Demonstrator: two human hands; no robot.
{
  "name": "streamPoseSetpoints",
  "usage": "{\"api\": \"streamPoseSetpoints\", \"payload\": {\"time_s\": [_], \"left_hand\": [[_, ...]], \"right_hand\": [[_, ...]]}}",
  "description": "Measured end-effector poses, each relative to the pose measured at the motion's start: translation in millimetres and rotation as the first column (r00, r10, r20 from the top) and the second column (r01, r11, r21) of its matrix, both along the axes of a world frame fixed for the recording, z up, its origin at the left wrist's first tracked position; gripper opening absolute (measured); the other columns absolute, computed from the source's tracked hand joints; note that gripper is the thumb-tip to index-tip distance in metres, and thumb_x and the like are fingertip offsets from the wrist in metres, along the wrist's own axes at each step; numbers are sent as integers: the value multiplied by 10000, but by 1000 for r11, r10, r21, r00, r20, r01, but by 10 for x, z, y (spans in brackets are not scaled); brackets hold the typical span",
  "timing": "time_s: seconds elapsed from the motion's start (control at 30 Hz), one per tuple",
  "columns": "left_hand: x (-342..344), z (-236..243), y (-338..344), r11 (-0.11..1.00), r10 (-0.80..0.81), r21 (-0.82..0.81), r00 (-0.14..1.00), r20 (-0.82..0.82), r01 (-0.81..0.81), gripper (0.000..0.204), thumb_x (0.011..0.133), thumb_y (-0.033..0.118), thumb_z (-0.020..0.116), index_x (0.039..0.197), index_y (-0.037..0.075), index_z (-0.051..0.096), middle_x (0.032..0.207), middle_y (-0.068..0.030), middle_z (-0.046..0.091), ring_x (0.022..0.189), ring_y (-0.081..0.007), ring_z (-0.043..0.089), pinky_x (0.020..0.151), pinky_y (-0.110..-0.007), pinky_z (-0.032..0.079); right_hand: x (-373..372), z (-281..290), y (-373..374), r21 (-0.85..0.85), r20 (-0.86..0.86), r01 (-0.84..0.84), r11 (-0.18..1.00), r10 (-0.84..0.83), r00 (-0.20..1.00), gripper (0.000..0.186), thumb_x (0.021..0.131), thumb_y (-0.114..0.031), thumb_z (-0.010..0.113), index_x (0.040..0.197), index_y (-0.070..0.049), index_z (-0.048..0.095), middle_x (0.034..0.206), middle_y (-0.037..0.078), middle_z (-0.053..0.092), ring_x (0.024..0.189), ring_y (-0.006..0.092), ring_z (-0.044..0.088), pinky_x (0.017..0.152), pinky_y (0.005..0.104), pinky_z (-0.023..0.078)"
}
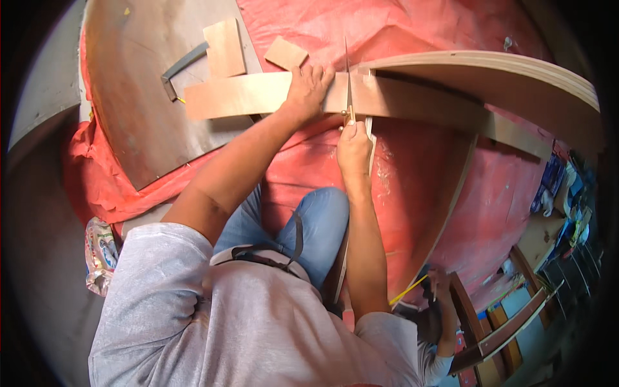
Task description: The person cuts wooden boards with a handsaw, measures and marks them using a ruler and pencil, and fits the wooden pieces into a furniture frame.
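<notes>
My right hand (pixel 354 147) is closed around the wooden handle of a handsaw (pixel 349 80). I see the blade nearly edge-on, pointing away from me across a long thin wooden board (pixel 242 95). Just left of the blade, my left hand (pixel 311 89) lies flat on the board with its fingers stretched out, pressing on it. The blade crosses the board; how deep it sits in the wood I cannot tell. Beyond the board's left part are two small wood offcuts, a larger one (pixel 225 51) and a smaller one (pixel 285 54).
An L-shaped metal square (pixel 184 62) lies beside the larger offcut, on a big brown panel (pixel 138 90). A curved plywood panel (pixel 490 62) rises at the right over red sheeting (pixel 296 26). At lower right, another person's hand (pixel 441 287) is near a yellow strip (pixel 409 291).
</notes>
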State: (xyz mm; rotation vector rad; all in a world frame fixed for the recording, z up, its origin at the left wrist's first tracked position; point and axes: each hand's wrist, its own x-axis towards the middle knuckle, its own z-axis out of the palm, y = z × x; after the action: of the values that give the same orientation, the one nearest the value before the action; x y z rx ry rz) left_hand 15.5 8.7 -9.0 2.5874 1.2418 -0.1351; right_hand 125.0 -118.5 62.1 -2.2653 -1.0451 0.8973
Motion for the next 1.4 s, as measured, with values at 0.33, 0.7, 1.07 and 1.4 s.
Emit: {"api": "streamPoseSetpoints", "payload": {"time_s": [0.33,0.7,1.07,1.4], "left_hand": [[-37,-158,10,999,0,50,998,58,-3,956,768,671,742,1431,55,436,1165,-166,555,1077,-323,546,932,-504,372],[-25,-66,22,998,14,-66,1000,-6,-14,969,750,544,797,1500,69,405,1216,-166,556,1147,-328,537,971,-505,366],[9,36,49,997,-7,-75,999,-43,4,928,780,529,780,1494,69,405,1244,-141,564,1180,-290,525,979,-484,362],[-13,-109,15,1000,-15,-5,1000,-10,15,872,766,363,787,1484,59,397,1193,-164,552,1127,-320,543,961,-490,366]], "right_hand": [[-56,494,-1134,-247,1,15,969,-15,1000,335,1083,-287,460,1068,12,610,921,362,658,877,562,638,720,620,485],[28,241,-673,-247,40,-33,968,44,998,344,1078,-298,455,1086,4,620,961,381,667,929,561,651,763,623,512],[48,-500,-116,-121,66,11,993,-3,998,354,1081,-308,464,1056,11,618,887,373,664,855,565,653,734,637,503],[-54,279,-839,-265,-64,90,960,-111,992,293,1079,-273,476,1090,-31,640,955,359,673,910,541,662,749,626,500]]}}
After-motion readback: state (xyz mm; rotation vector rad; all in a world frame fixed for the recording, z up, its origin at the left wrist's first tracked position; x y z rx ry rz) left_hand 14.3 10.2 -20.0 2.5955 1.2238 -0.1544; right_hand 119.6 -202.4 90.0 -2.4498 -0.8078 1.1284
